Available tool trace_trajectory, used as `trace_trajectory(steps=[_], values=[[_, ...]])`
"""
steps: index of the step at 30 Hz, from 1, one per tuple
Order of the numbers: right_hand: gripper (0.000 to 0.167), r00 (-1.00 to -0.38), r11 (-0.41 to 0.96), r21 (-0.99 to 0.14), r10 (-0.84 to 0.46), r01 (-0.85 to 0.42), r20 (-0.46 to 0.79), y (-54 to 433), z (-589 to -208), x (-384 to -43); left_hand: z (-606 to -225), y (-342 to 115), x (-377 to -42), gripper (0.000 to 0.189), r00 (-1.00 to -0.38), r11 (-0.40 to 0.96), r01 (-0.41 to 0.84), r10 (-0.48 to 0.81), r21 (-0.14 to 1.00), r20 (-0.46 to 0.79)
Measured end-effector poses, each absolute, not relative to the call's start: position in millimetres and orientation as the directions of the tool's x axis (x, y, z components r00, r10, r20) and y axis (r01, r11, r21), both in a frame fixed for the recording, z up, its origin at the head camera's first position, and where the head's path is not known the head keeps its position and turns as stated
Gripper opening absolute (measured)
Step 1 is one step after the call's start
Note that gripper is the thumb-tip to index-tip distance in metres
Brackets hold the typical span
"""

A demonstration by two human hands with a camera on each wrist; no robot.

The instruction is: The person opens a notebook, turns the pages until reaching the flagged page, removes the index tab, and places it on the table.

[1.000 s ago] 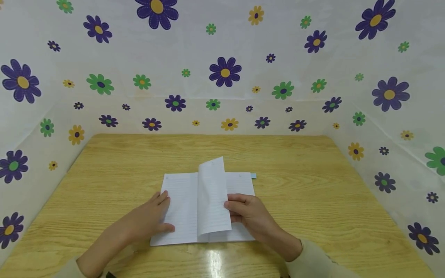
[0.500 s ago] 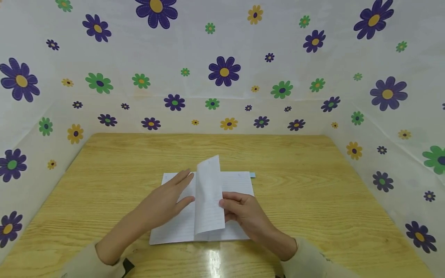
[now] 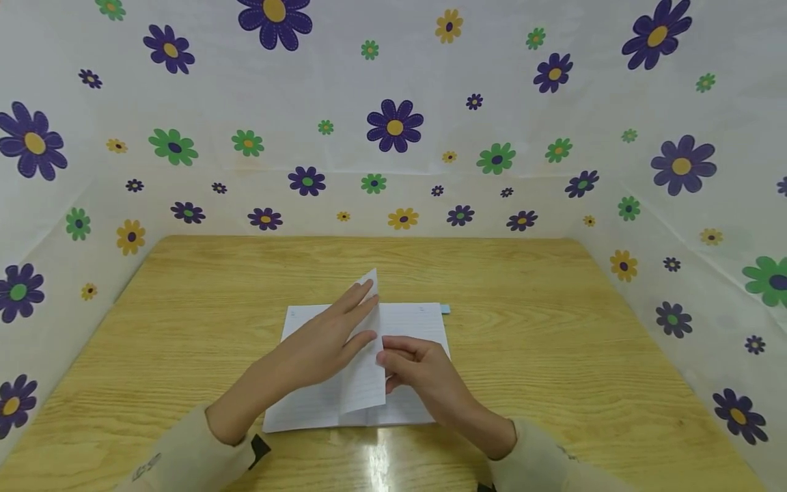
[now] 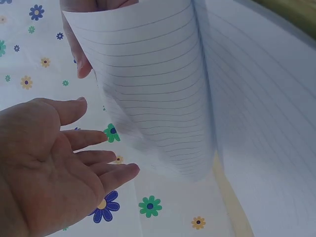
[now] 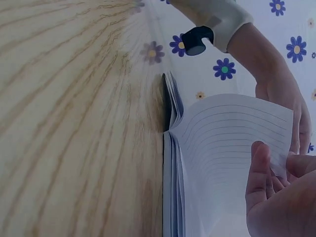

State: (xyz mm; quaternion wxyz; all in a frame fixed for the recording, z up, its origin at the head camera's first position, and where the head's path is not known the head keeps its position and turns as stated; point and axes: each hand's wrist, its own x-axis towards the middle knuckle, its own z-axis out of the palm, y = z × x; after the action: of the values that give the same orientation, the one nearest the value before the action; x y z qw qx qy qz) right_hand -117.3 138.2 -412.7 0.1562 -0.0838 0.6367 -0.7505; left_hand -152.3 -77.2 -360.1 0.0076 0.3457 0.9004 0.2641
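Note:
An open lined notebook (image 3: pixel 301 408) lies on the wooden table, with one page (image 3: pixel 364 386) standing up from its middle. My right hand (image 3: pixel 424 369) pinches that page by its outer edge; the right wrist view shows thumb and fingers on either side of the sheet (image 5: pixel 227 128). On the left, my left hand (image 3: pixel 328 345) is held over the notebook beside the raised page, covering part of it in the head view. Its fingers (image 4: pixel 116 175) are spread and hold nothing. Whether they touch the sheet I cannot tell.
A small light-blue tab (image 3: pixel 445 309) sticks out at the notebook's top right corner. The wooden table (image 3: pixel 522 307) is enclosed by a white cloth (image 3: pixel 320 82) printed with flowers. A dark piece (image 3: pixel 259 451) sits at the left sleeve.
My left hand has left the notebook's left edge and moved right and up to the raised page. My right hand has drawn the page slightly left, so it stands more upright.

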Motion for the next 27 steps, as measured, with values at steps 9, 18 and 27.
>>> trace_trajectory(steps=[9, 18, 27], values=[[0.043, -0.922, -0.144, -0.986, -0.386, 0.083, -0.021, 135.6, -409.2, -116.8, -358.7, -78.6, -152.6, 0.055, -0.741, 0.605, 0.628, 0.657, 0.490, 0.139], [0.033, -0.909, -0.072, -0.996, -0.417, 0.042, -0.008, 135.7, -407.2, -115.8, -360.1, -80.8, -152.7, 0.055, -0.758, 0.637, 0.590, 0.649, 0.496, 0.067], [0.042, -0.925, 0.060, -0.996, -0.370, 0.068, -0.085, 156.8, -405.3, -114.9, -366.3, -93.3, -150.0, 0.063, -0.773, 0.685, 0.591, 0.632, 0.426, 0.055]])
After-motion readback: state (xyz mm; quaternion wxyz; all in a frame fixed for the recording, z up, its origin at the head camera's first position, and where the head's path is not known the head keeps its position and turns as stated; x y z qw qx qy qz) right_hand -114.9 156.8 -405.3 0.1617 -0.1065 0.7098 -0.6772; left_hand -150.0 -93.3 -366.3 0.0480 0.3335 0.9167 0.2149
